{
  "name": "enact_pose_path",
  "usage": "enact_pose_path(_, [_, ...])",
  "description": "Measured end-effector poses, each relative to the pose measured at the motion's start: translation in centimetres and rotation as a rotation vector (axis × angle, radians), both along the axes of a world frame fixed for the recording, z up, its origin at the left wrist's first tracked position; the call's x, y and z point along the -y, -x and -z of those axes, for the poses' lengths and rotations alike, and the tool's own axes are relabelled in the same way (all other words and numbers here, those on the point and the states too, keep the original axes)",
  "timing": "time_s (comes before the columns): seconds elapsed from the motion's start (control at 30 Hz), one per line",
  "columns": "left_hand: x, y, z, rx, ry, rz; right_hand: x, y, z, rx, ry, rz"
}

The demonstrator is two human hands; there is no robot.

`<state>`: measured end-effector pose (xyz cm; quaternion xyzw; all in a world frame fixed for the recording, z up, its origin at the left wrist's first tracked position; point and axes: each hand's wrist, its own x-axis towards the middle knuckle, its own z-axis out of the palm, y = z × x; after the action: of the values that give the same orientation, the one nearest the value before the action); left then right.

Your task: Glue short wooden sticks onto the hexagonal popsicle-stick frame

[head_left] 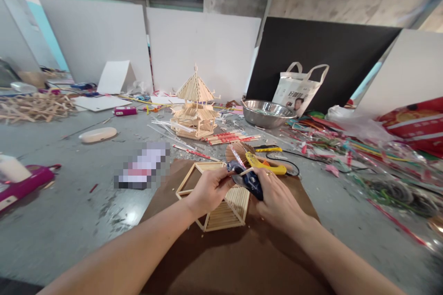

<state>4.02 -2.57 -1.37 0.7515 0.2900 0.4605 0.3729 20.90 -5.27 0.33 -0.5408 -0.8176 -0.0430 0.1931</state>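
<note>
My right hand (278, 196) is wrapped round a dark-blue-handled cutter (254, 185) with a metal blade. A short pale stick (247, 171) lies across the cutter, near the right thumb and fingers. My left hand (211, 191) is closed in a pinch beside the blade; what its fingertips hold is hidden. Beneath both hands, a flat hexagonal frame of wooden sticks (226, 216) rests on a brown board (180, 258). Some of its sections are filled with rows of sticks, others are open. Just beyond lies a yellow glue gun (265, 163).
A stick-built pagoda model (195, 110) stands behind, with red-marked sticks (231, 138) beside it. Farther right are a metal bowl (268, 117), a tote bag (299, 87) and tangled scraps (377, 170). To the left are a blurred-out flat object (145, 166), a white case (98, 135) and a stick pile (31, 107).
</note>
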Motion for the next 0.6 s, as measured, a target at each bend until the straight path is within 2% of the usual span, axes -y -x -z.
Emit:
enact_pose_path(0.43, [-0.02,0.05,-0.34,-0.045,-0.020,-0.021,0.06,0.13,-0.23,-0.027,0.097,0.014])
enact_pose_path(0.6, [0.08,-0.02,-0.23,-0.076,0.015,-0.042,0.36,0.41,-0.98,0.023,0.211,0.064])
